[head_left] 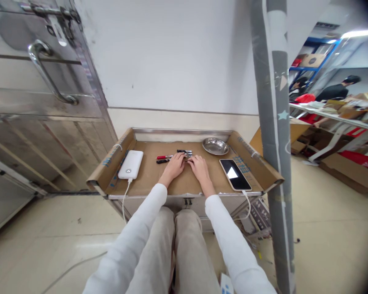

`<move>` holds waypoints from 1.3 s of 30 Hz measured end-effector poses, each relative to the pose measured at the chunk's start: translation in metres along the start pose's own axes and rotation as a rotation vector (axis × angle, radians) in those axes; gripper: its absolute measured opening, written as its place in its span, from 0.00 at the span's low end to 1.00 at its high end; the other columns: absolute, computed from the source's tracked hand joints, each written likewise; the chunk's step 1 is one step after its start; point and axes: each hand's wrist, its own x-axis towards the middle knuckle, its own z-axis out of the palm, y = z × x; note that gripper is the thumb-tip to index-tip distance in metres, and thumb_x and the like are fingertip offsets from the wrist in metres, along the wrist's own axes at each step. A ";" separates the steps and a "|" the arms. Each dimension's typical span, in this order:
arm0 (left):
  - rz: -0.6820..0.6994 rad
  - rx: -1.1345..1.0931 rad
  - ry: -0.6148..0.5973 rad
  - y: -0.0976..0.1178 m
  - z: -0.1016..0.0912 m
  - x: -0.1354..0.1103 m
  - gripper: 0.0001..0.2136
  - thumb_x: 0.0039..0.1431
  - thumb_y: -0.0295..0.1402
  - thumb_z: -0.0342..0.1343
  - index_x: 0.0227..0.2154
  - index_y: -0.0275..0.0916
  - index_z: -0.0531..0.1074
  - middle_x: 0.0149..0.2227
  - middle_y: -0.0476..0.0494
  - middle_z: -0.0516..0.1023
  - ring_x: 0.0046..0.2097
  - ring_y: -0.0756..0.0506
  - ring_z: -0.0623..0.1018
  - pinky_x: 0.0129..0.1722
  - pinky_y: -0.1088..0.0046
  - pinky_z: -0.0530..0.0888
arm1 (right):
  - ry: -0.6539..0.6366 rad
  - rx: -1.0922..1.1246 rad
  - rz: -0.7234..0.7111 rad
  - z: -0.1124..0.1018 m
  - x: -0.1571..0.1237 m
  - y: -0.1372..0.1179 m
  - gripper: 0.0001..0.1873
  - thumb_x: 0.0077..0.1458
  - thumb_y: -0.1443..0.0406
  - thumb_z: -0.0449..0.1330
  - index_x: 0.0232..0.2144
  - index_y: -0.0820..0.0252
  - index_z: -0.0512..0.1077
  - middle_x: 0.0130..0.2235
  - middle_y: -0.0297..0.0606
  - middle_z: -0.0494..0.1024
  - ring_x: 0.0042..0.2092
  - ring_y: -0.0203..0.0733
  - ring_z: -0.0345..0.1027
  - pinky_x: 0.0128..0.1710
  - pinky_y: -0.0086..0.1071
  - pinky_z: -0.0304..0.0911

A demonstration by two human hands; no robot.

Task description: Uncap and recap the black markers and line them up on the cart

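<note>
My left hand [174,165] and my right hand [199,166] are close together over the middle of the cardboard-lined cart top [153,185]. Both have bent fingers drawn in; a small thin dark piece shows between the fingertips, too small to name. Just beyond them are several slim pen-like items with silver ends: a red one [163,157], a black one [162,161] and another black one [180,151]. My left fingers partly cover the items, and I cannot tell whether they touch them.
A white power bank [131,164] with a cable lies left. A phone [234,174], also cabled, lies right, below a round metal dish [215,146]. Cardboard flaps edge the cart's sides. A grey wrapped post [276,163] stands close right; a person [337,90] sits farther back.
</note>
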 end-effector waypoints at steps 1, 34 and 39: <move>0.001 0.020 -0.014 0.001 -0.001 0.000 0.14 0.60 0.26 0.45 0.49 0.36 0.63 0.52 0.36 0.68 0.56 0.42 0.66 0.56 0.59 0.63 | 0.016 -0.006 0.023 -0.002 -0.001 0.000 0.14 0.63 0.64 0.46 0.38 0.58 0.71 0.39 0.42 0.73 0.43 0.43 0.63 0.43 0.34 0.53; -0.515 0.485 0.240 0.017 -0.011 -0.028 0.12 0.62 0.23 0.37 0.38 0.33 0.67 0.40 0.32 0.71 0.43 0.40 0.71 0.41 0.63 0.70 | 0.002 0.095 0.038 0.001 -0.006 -0.005 0.24 0.57 0.71 0.46 0.55 0.58 0.63 0.58 0.43 0.64 0.57 0.44 0.57 0.54 0.39 0.56; -0.503 0.431 0.296 0.013 -0.007 -0.024 0.11 0.60 0.23 0.38 0.35 0.33 0.66 0.37 0.33 0.71 0.43 0.40 0.71 0.41 0.64 0.70 | 0.009 -0.001 0.109 0.004 -0.007 -0.004 0.20 0.58 0.68 0.47 0.50 0.54 0.68 0.58 0.44 0.62 0.57 0.48 0.55 0.52 0.42 0.56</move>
